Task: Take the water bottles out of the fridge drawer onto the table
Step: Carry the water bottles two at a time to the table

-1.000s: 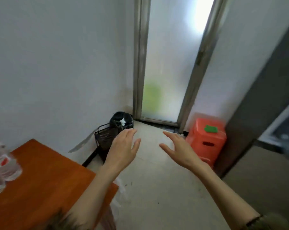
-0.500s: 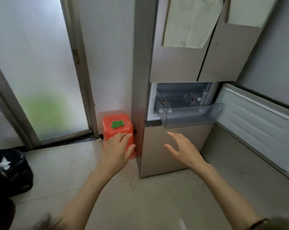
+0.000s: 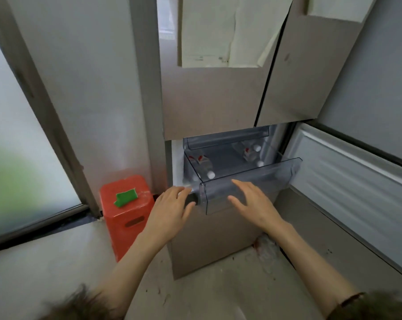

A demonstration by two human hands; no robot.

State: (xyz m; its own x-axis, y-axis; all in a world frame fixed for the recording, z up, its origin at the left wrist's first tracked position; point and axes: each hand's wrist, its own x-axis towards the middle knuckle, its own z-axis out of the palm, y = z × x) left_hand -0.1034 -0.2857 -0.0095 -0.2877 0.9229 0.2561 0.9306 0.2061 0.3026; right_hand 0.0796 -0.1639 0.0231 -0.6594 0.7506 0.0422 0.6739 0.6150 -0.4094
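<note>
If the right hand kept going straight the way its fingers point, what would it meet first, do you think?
Most likely the clear front wall of the fridge drawer: the right hand points up-left at it, fingers straight. Depth is unclear, so it may already be close.

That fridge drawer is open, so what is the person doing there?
A person is reaching with both bare hands toward the clear fridge drawer, which is pulled out. The left hand is near its left corner and the right hand is in front of its front wall; both have straight fingers and hold nothing. Water bottles lie inside: one at the left and some at the back right. None has been picked up yet. An orange stool stands beside the fridge.
</note>
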